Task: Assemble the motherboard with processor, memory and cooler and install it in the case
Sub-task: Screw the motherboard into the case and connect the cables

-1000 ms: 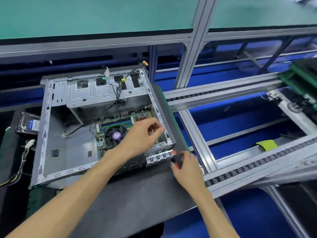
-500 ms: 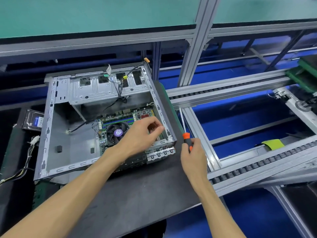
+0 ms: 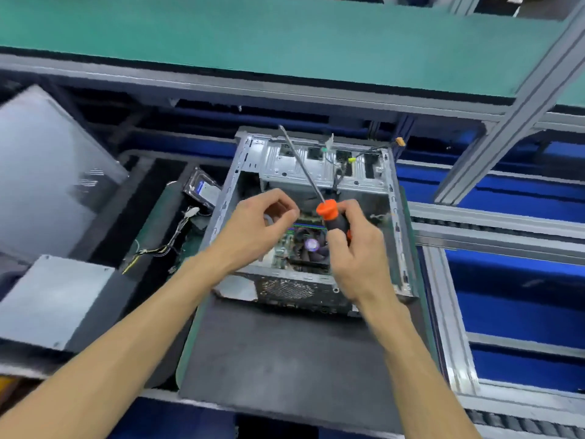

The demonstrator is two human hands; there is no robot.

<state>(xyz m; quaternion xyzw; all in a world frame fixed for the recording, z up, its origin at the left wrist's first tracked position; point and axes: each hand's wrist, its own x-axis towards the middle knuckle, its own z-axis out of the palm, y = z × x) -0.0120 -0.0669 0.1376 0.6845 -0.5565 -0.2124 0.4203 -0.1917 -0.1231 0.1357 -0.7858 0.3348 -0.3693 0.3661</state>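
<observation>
An open computer case (image 3: 392, 217) lies on its side at the middle of the frame, resting on a dark mat (image 3: 285, 353) on the counter (image 3: 152, 217). Inside it, toward the lower middle, sits the motherboard (image 3: 281, 248) with its cooler (image 3: 311, 247), whose fan has a purple hub. Loose wires (image 3: 340, 175) hang in the upper part of the case, near the metal drive bay (image 3: 294, 163).

Both hands are held over the case opening, near each other but not touching. The right hand (image 3: 357, 251) grips a screwdriver (image 3: 329, 217) by its black and orange handle, fingers curled round it; the long metal shaft points up and to the left, its tip reaching the upper edge of the case. The left hand (image 3: 259, 226) hovers just left of the handle with thumb and fingertips pinched together; whether anything small sits between them is too blurred to tell.

Left of the case a hard drive (image 3: 202, 190) lies on the counter, with a bundle of cables (image 3: 167, 245) and a white plug below it. A grey metal box (image 3: 53, 302) stands at the lower left, and a pale panel (image 3: 47, 179) leans at the upper left. A green shelf (image 3: 253, 36) runs across the top, and rails (image 3: 474, 229) extend to the right.
</observation>
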